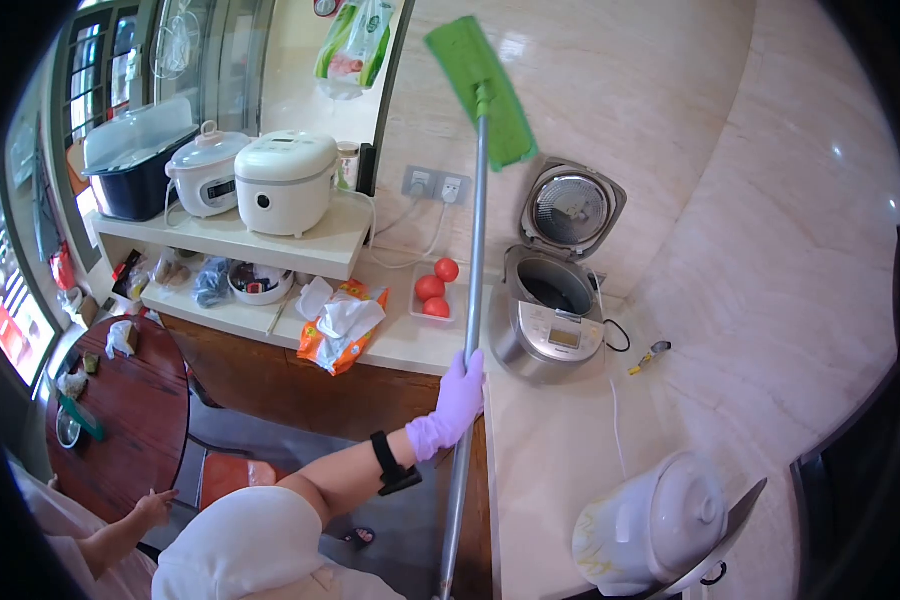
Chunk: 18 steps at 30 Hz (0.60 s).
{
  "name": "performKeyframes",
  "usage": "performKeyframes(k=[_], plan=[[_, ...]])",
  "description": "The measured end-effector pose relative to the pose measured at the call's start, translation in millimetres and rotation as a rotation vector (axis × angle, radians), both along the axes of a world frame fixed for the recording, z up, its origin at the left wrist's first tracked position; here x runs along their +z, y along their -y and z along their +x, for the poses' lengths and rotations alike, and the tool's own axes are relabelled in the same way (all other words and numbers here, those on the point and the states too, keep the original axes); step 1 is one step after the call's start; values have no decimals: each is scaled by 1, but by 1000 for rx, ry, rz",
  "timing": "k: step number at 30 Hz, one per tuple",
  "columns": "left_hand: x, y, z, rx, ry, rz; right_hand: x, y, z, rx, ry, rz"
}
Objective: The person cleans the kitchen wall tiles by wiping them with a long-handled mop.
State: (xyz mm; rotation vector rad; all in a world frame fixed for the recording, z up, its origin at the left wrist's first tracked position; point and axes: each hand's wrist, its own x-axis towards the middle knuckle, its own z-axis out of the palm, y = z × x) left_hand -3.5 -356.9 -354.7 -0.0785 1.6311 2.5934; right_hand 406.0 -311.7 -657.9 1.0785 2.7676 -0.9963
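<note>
No legible text, silver cooker label (565, 347) too small

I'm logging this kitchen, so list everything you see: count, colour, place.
Flat mop: one, green and silver, head up, centre.
Open cooker: one, silver, on counter.
Round fruits: three, red, in tray.
Tray: one, clear, counter.
Packet: one, orange-white, counter's front edge.
Closed cookers: two, white, raised shelf.
Box: one, dark, shelf's left end.
Bowl: one, white, below shelf.
Lidded pot: one, white, counter, lower right.
Double socket: one, grey-white, wall.
Hanging bag: one, green-white, above shelf.
Round table: one, reddish-brown, left.
Seat: one, orange-red, beside table.
Other person's hand: one, ungloved, by table.
Unclear small items: several, mixed colours, on table and below shelf.
Arm band: one, black, left forearm.
Left hand: one, purple-gloved, around mop.
</note>
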Motion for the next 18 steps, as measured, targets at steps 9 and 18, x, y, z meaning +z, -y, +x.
performKeyframes(k=[9, 18], plan=[[108, -39, -73, 55, -341, -271, 123, 22, -124, -94, -304, -288], [138, -121, -120, 44, -480, -263, 126, -4, -171, -214, -572, -294]])
